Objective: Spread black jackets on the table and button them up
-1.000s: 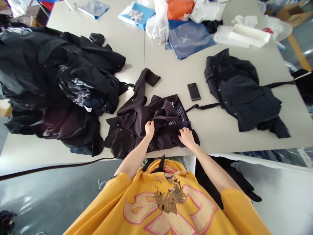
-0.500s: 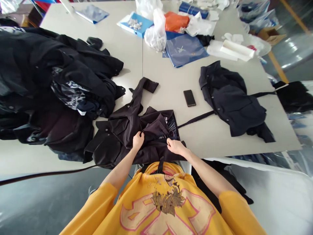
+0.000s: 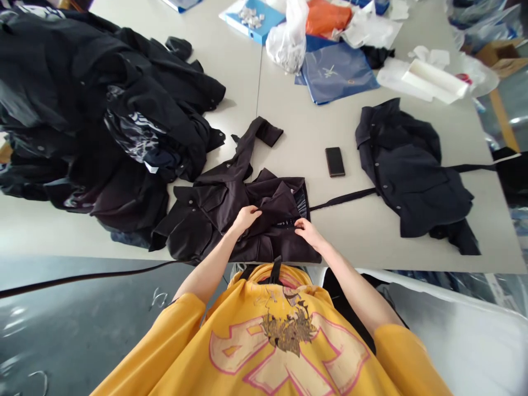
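Observation:
In front of me a dark jacket [image 3: 210, 220] with snap buttons lies spread on the table, one sleeve stretched away from me. A patterned lining shows at its open right end. My left hand [image 3: 246, 218] is closed on the front fabric near the middle, fingertips pinching a fold. Close to the lining, my right hand [image 3: 307, 230] pinches the jacket's edge with thumb and fingers. A thin dark strap [image 3: 342, 199] runs from beside this jacket to a second dark jacket [image 3: 416, 170] on the right.
A large heap of dark garments [image 3: 94, 99] covers the table's left side. A black phone [image 3: 334, 161] lies between the two jackets. Farther back are a blue plastic packet [image 3: 340, 71], a white plastic bag [image 3: 289, 41] and a blue box [image 3: 259, 33]. A white bin [image 3: 449, 330] stands below, right.
My view has shifted, so the table contents sit farther right. My left hand has moved up and right along the jacket; my right hand has slightly changed its pinch at the edge.

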Motion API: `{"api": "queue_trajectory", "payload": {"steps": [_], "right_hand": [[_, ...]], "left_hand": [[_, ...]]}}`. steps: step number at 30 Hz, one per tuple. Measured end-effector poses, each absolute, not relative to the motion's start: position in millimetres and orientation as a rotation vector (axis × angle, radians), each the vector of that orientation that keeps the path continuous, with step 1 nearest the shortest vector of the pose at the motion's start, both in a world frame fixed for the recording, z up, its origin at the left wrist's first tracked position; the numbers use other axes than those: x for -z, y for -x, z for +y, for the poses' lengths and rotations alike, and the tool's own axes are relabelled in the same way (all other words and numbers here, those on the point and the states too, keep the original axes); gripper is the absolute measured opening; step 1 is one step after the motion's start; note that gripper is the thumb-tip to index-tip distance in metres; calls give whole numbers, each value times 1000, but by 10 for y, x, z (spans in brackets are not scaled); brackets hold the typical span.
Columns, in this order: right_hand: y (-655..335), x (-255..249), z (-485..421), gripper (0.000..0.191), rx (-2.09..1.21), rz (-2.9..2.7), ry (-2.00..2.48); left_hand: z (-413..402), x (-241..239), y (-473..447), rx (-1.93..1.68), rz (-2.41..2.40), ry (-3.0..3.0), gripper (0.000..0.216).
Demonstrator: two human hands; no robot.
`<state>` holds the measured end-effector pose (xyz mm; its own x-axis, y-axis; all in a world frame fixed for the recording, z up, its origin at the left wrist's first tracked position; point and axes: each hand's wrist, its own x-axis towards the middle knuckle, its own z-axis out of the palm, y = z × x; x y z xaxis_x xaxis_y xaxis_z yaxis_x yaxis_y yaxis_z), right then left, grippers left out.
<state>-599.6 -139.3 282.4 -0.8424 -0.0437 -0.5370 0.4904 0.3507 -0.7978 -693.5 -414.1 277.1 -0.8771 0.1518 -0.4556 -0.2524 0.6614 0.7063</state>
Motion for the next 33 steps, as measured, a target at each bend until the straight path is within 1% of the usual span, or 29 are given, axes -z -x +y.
{"api": "queue_trajectory", "payload": {"steps": [2, 4, 8, 11, 14, 16, 19, 22, 27, 30, 33], "right_hand": [[5964, -2822, -1379, 34, 1589, 2031, -492], [5910, -2801, -1342, 33, 1567, 1870, -585], [5783, -2801, -1265, 40, 1548, 1616, -562], [5738, -2930, -1290, 43, 1604, 1702, -527], [5753, -3145, -1412, 39, 1658, 1818, -473], [5776, -3276, -1526, 36, 1720, 1794, -483], [5802, -3379, -1696, 32, 1873, 1648, -569], [5807, -3361, -1814, 29, 1985, 1523, -673], [5765, -3224, -1871, 28, 2059, 1432, -804], [5727, -3182, -1865, 29, 2018, 1506, -796], [5711, -3191, -1857, 30, 1936, 1648, -698]], "left_hand": [[-4115, -2891, 6982, -1272, 2372, 79, 22], [-4020, -3036, 6990, -1351, 2398, 9, 25], [-3792, -3212, 6922, -1302, 2477, -142, 27], [-3745, -3187, 6823, -1184, 2398, -178, 24], [-3779, -3156, 6692, -1266, 2188, -199, 13], [-3788, -3183, 6591, -1378, 2093, -220, 18], [-3743, -3264, 6431, -1432, 2154, -280, 21], [-3679, -3305, 6285, -1342, 2285, -394, 20], [-3693, -3280, 6117, -1276, 2318, -424, 25], [-3722, -3258, 6045, -1288, 2312, -416, 27], [-3710, -3218, 5997, -1307, 2342, -346, 26]]}}
